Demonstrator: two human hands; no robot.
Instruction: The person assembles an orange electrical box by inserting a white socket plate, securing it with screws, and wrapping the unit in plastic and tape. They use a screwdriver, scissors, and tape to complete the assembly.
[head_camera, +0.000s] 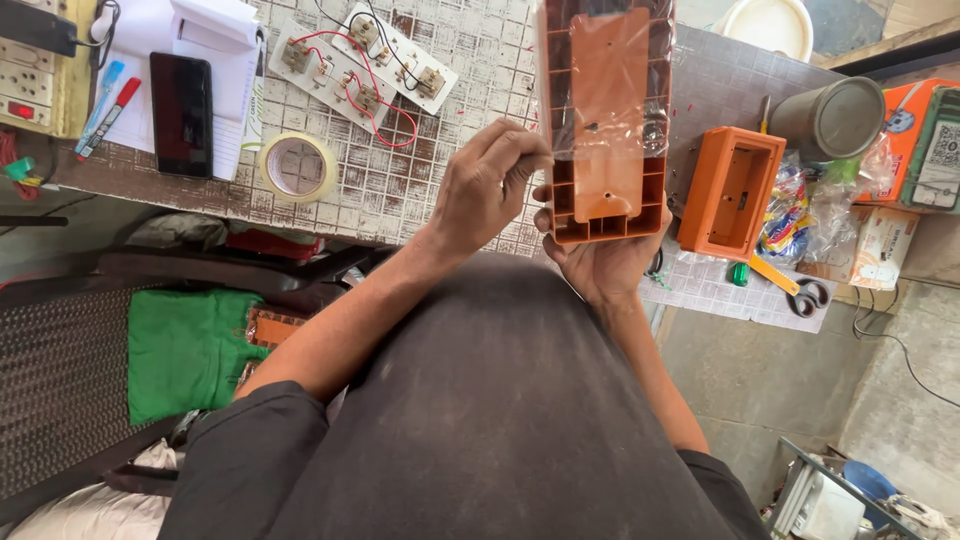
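Lying at the far left of the table (400, 190) are two markers, one blue (102, 95) and one red (108, 118), beside a single dark phone (181, 112) resting on white papers (215, 60). One roll of clear tape (297, 167) sits near the table's front edge, and two white switch plates (365, 65) with red wires lie beyond it.

At the middle, the left hand (485, 190) is mostly closed, its fingertips pinching the edge of the clear plastic wrap (605, 130) on the long orange box (603, 120). This box stands with its long axis running away from the person, its open ribbed underside facing the camera, its near end at the table's front edge. The right hand (600, 255) cups that near end from below, fingers curled around it.

Further right, a second, shorter orange box (730, 190) lies open on the table. One grey tin (830, 118) lies on its side beyond, and one pair of scissors (795, 288) with orange blades rests nearer the person.
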